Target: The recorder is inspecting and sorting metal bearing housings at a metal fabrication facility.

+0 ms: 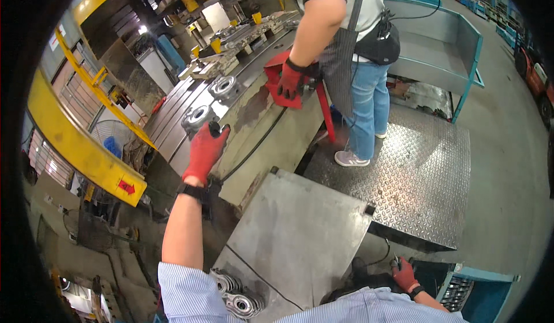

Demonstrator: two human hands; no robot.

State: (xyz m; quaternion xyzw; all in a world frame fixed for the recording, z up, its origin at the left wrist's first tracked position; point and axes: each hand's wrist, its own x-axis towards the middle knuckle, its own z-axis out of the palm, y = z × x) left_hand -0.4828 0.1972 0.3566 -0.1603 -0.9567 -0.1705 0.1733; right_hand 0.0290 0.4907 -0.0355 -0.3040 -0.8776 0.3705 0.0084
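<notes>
Head view, single frame. Clock directions are read from frame centre.

The yellow press frame [75, 144] runs along the 9 o'clock edge and carries a red arrow mark [126, 187].

The left hand [206, 150], in a red glove, sits at about 10 o'clock, forearm rising from the lower edge. Its fingers are curled loosely and the fingertips [216, 130] touch the edge of a round metal part [198, 116] lying on the press bed [254, 109]. Whether the part is gripped or merely touched cannot be told. A second round metal part [224, 86] lies just beyond it, toward 11 o'clock, apart from the hand.

At 6 to 7 o'clock, a stack of similar round parts [239, 300] rests beside the striped sleeve [184, 294], next to a tilted grey steel plate [294, 236].

At 12 o'clock, a co-worker's gloved hand [289, 79] rests on a red control stand [277, 81]; the co-worker [346, 29] wears an apron and jeans and stands on a checker-plate platform [415, 179], at 3 o'clock.

The right hand [404, 275], also in a red glove, is at 5 o'clock, low in the frame. It is closed around a small dark object [396, 262] with a thin cable; what the object is cannot be told. A blue bin [479, 280] holding dark parts stands just to its right.
</notes>
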